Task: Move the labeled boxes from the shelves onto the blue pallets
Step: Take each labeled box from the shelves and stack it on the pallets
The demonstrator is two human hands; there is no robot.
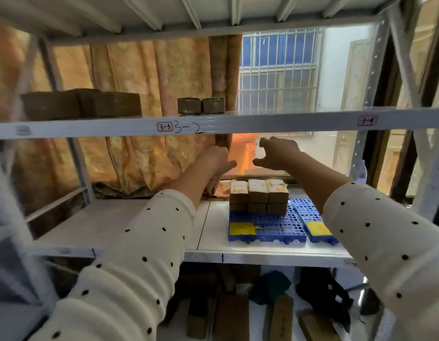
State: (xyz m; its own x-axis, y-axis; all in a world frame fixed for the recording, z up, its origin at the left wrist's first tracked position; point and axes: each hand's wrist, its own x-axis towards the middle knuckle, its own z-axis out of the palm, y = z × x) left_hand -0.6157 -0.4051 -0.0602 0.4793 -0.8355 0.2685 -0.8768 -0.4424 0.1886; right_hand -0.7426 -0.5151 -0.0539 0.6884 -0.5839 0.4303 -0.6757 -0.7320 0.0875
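Blue pallets [267,230] nearest on middle shelf, labeled boxes [259,196] stacked at left pallet's far edge. Beyond, left hand [219,159] and right hand [277,153] open, empty, raised, likely toward upper-shelf boxes [201,105].

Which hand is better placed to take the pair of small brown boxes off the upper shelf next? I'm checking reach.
Left, probably. The left hand is raised just below the shelf beam, almost under the pair of small brown cardboard boxes. The right hand, also empty, sits further right, away from them.
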